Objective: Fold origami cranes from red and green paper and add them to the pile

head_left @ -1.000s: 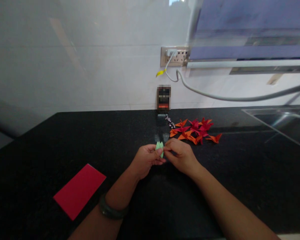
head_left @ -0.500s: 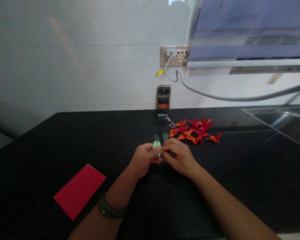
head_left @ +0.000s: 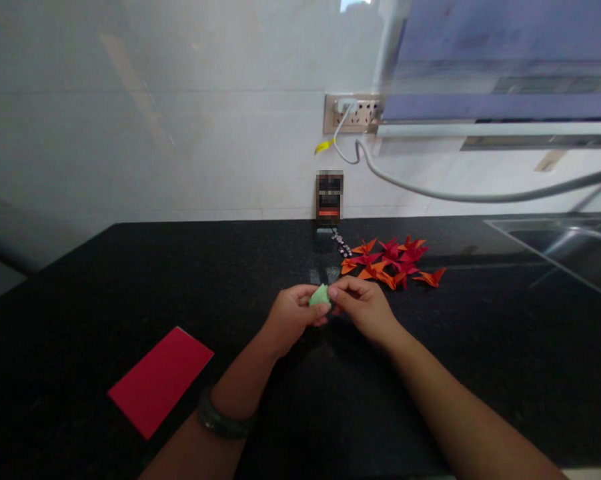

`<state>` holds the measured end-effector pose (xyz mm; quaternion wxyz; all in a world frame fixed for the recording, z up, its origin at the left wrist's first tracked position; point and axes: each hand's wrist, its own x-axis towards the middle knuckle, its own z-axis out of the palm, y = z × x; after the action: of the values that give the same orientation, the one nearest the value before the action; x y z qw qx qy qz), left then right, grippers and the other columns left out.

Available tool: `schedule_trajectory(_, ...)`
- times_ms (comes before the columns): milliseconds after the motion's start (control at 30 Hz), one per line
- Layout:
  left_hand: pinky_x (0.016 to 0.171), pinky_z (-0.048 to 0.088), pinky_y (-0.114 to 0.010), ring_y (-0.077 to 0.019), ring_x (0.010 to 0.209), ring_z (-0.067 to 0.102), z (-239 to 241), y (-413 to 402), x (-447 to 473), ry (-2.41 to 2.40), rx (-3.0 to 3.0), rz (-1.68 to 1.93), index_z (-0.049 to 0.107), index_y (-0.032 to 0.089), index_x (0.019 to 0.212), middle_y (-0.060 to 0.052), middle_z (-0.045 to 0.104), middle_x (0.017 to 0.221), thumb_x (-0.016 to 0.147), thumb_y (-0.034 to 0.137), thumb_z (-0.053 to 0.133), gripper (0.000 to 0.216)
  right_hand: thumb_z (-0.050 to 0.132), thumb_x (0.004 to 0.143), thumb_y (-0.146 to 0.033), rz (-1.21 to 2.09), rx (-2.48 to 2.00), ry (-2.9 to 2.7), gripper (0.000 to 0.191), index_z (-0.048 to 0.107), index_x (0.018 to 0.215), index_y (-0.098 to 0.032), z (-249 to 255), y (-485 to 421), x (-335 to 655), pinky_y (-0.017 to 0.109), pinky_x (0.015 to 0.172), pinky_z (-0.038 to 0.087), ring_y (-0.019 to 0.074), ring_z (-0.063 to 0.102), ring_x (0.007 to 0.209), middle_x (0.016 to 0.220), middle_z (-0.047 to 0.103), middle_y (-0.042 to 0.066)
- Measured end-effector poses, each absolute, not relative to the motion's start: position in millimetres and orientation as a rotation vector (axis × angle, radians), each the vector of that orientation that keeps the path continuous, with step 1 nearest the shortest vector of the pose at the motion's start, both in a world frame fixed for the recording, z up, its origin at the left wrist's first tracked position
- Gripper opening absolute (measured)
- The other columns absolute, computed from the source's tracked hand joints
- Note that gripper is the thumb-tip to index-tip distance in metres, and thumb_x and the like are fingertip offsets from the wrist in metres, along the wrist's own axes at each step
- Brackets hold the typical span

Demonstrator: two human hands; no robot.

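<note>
A small folded piece of light green paper (head_left: 320, 296) is pinched between both my hands just above the black countertop (head_left: 130, 280). My left hand (head_left: 291, 319) grips it from the left with thumb and fingers closed. My right hand (head_left: 363, 308) pinches its right side with closed fingertips. Most of the green paper is hidden by my fingers. A dark bangle (head_left: 223, 421) sits on my left wrist.
A heap of several orange and red folded paper figures (head_left: 391, 261) lies just beyond my right hand. A red paper sheet (head_left: 160, 380) lies at the near left. A small dark device (head_left: 329, 196) leans on the wall under a socket strip (head_left: 353, 112). A sink (head_left: 565, 247) is at the far right.
The green paper has turned in my fingers and now shows a broader, rounded face. Both hands shifted slightly away from me and stayed closed on it.
</note>
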<state>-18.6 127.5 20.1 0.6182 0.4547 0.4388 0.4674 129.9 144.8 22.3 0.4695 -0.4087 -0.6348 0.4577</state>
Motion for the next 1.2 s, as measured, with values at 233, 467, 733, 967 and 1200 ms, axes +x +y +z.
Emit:
schedule_trajectory(233, 0.047, 0.041, -0.018, -0.0057, 0.048, 0.051, 15, 133, -22, 0.987, 0.884, 1.179, 0.059, 0.011, 0.073, 0.001, 0.058, 0.059, 0.060, 0.030, 0.071, 0.026, 0.066, 0.066, -0.037, 1.387, -1.009, -1.287, 0.024, 0.059, 0.066, -0.014, 22, 145, 129, 0.020, 0.044, 0.042, 0.0063, 0.049, 0.042, 0.053, 0.055, -0.003)
schedule_trajectory(467, 0.048, 0.042, -0.018, -0.0064, 0.050, 0.051, 16, 131, -22, 0.818, 0.894, 1.173, 0.051, 0.015, 0.090, 0.001, 0.059, 0.063, 0.067, 0.027, 0.065, 0.030, 0.068, 0.064, -0.035, 1.725, -0.899, -1.102, 0.023, 0.061, 0.063, -0.013, 24, 140, 125, 0.019, 0.045, 0.047, 0.0046, 0.051, 0.041, 0.058, 0.061, -0.001)
schedule_trajectory(733, 0.054, 0.047, -0.024, -0.0106, 0.051, 0.056, 17, 129, -17, 0.942, 1.087, 1.256, 0.040, 0.020, 0.081, 0.005, 0.058, 0.057, 0.070, 0.027, 0.060, 0.023, 0.069, 0.064, -0.030, 1.820, -0.851, -1.044, 0.021, 0.055, 0.064, -0.013, 22, 137, 120, 0.019, 0.044, 0.047, 0.0047, 0.051, 0.041, 0.058, 0.062, -0.001)
schedule_trajectory(967, 0.048, 0.043, -0.021, -0.0104, 0.049, 0.054, 17, 132, -19, 1.305, 1.372, 1.297, 0.063, 0.013, 0.069, -0.001, 0.061, 0.059, 0.071, 0.028, 0.056, 0.017, 0.063, 0.069, -0.033, 1.448, -0.941, -1.331, 0.020, 0.057, 0.069, -0.014, 15, 141, 119, 0.019, 0.048, 0.042, 0.0058, 0.050, 0.046, 0.056, 0.056, -0.004)
schedule_trajectory(1200, 0.050, 0.047, -0.022, -0.0112, 0.052, 0.057, 22, 130, -19, 1.161, 1.129, 1.283, 0.064, 0.011, 0.075, -0.003, 0.065, 0.064, 0.058, 0.033, 0.070, 0.028, 0.055, 0.074, -0.030, 1.194, -1.028, -1.580, 0.014, 0.056, 0.071, -0.016, 15, 142, 122, 0.022, 0.051, 0.040, 0.0096, 0.052, 0.051, 0.056, 0.054, -0.003)
